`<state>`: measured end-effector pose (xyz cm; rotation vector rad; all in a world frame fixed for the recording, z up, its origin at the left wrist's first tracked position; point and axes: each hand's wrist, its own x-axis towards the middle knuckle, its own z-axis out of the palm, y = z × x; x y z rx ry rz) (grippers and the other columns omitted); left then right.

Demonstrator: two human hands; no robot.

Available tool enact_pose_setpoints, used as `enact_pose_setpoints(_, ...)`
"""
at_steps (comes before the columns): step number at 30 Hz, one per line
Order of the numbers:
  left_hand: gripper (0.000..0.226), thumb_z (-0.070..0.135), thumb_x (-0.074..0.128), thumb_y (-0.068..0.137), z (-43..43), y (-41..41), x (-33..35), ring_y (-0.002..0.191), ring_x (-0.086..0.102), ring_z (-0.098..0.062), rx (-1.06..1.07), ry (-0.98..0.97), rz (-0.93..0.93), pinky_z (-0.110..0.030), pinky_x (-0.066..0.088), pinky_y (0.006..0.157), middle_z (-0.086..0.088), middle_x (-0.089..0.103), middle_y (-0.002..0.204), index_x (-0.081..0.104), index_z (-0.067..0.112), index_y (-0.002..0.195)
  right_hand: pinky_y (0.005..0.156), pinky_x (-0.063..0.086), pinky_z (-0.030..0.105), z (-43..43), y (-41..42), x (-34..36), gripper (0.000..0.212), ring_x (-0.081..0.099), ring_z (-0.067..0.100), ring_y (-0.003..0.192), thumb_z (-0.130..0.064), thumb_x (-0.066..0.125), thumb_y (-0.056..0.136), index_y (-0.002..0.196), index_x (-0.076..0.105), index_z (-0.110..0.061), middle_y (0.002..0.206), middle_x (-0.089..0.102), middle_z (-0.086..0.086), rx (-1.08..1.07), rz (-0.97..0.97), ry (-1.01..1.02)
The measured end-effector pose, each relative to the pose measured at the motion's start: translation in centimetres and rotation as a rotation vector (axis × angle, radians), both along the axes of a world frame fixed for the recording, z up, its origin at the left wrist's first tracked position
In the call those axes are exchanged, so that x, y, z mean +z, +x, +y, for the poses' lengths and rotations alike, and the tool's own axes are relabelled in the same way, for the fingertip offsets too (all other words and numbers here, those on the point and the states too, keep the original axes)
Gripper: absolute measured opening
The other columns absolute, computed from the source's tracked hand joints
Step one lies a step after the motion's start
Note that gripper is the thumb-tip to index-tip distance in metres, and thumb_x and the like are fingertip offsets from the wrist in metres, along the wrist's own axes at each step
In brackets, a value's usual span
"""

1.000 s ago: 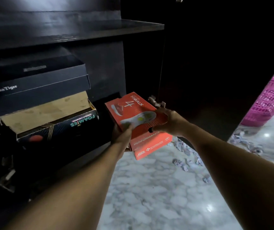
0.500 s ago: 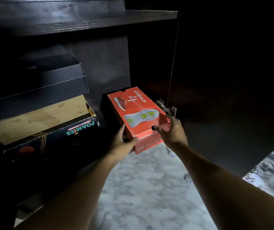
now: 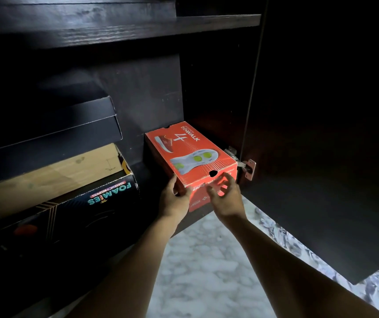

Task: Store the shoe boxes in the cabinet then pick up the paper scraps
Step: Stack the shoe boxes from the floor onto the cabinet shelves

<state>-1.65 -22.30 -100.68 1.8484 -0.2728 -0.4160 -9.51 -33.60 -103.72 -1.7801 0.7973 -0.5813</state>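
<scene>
- My left hand [image 3: 176, 199] is against the near left corner of the red shoe box [image 3: 189, 157], fingers curled loosely round that edge, touching more than gripping.
- My right hand [image 3: 226, 198] is at the box's near end face, fingers spread and blurred; I cannot tell whether they touch the cardboard or hold anything.
- The red shoe box sits just beyond both hands on the bottom of the dark cabinet [image 3: 138, 31], its near end at the cabinet's front edge.
- Left of my left hand a black Foamies box [image 3: 69, 203] carries a dark lidded box [image 3: 53, 127] on top.
- Right of my right hand stands the open cabinet door [image 3: 321, 157] and its hinge [image 3: 247, 167].
- Paper scraps [image 3: 282, 235] lie on the marble floor [image 3: 202, 271] below my right forearm, along the door's lower edge.
</scene>
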Motion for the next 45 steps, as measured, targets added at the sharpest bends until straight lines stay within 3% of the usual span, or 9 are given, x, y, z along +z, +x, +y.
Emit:
enact_pose_setpoints(4,0.059,0.021,0.066,0.092,-0.1,0.1,0.0,0.126,0.053,-0.021,0.020,0.031,-0.065,-0.019,0.039,0.088,-0.005,0.054,0.136,0.040,0.019,0.146,0.098,0.050,0.053,-0.1,1.2,-1.0,0.106,0.054,0.023,0.125,-0.072,0.063,0.062,0.151,0.021,-0.033,0.138,0.047,0.003,0.047,-0.019,0.098)
enact_pose_setpoints(11,0.063,0.018,0.067,0.091,-0.5,-0.4,0.2,0.124,0.055,-0.021,0.054,0.002,-0.016,-0.019,0.040,0.087,-0.007,0.055,0.137,0.037,0.019,0.148,0.099,0.049,0.046,-1.0,-1.1,1.0,0.071,0.054,0.026,0.122,-0.052,0.062,0.090,0.150,0.034,-0.025,0.139,0.050,0.005,0.057,0.159,-0.096)
enact_pose_setpoints(14,0.064,0.019,0.066,0.091,-0.8,-1.3,0.6,0.124,0.056,-0.021,0.059,-0.025,0.047,-0.024,0.043,0.092,-0.005,0.055,0.139,0.036,0.020,0.148,0.097,0.049,0.043,-1.4,-2.9,2.3,0.068,0.056,0.025,0.120,-0.054,0.057,0.092,0.150,0.036,-0.025,0.127,0.053,0.003,0.060,0.241,-0.204)
enact_pose_setpoints(21,0.044,0.017,0.066,0.087,-0.6,-6.0,3.0,0.115,0.060,-0.024,0.027,0.006,0.066,-0.031,0.046,0.096,-0.004,0.063,0.127,0.057,0.014,0.129,0.097,0.048,0.038,-0.6,-10.3,8.1,0.054,0.055,0.022,0.122,-0.055,0.049,0.096,0.144,0.041,-0.033,0.138,0.053,-0.001,0.060,0.442,-0.476)
enact_pose_setpoints(24,0.014,0.025,0.065,0.089,-0.5,-9.4,4.5,0.100,0.060,-0.024,-0.091,0.075,0.117,-0.035,0.049,0.090,-0.004,0.064,0.110,0.060,0.018,0.100,0.101,0.041,0.035,-0.1,-14.6,10.5,0.056,0.046,0.021,0.133,-0.055,0.047,0.097,0.147,0.038,-0.032,0.148,0.045,-0.002,0.020,0.529,-0.543)
enact_pose_setpoints(27,0.018,0.033,0.060,0.090,-1.4,-13.6,5.7,0.089,0.062,-0.024,-0.289,0.125,0.180,-0.033,0.052,0.079,-0.003,0.065,0.098,0.057,0.020,0.079,0.101,0.040,0.035,0.4,-19.7,12.2,0.054,0.047,0.020,0.132,-0.054,0.046,0.096,0.145,0.041,-0.032,0.149,0.044,-0.002,-0.092,0.561,-0.536)
enact_pose_setpoints(35,0.017,0.028,0.063,0.088,-5.0,-29.4,7.9,0.077,0.065,-0.019,-0.681,0.026,0.078,-0.021,0.042,0.055,-0.004,0.069,0.089,0.069,0.017,0.100,0.101,0.046,0.044,4.1,-37.1,15.0,0.054,0.054,0.027,0.126,-0.053,0.046,0.097,0.144,0.043,-0.027,0.147,0.049,0.004,-0.407,0.712,-0.497)
enact_pose_setpoints(41,0.015,0.034,0.063,0.085,-5.4,-40.1,10.3,0.089,0.061,-0.020,-1.095,0.096,-0.135,-0.026,0.044,0.075,0.001,0.064,0.097,0.066,0.020,0.090,0.102,0.044,0.040,10.9,-49.6,14.3,0.046,0.054,0.025,0.125,-0.047,0.052,0.096,0.134,0.054,-0.020,0.135,0.059,0.007,-0.759,0.602,-0.322)
enact_pose_setpoints(45,0.015,0.037,0.062,0.087,-4.6,-47.8,10.1,0.094,0.064,-0.023,-1.139,0.072,-0.115,-0.028,0.048,0.080,0.000,0.068,0.099,0.066,0.023,0.093,0.100,0.046,0.042,15.6,-56.7,11.5,0.047,0.057,0.022,0.120,-0.047,0.052,0.097,0.133,0.054,-0.019,0.132,0.059,0.006,-0.912,0.568,-0.227)
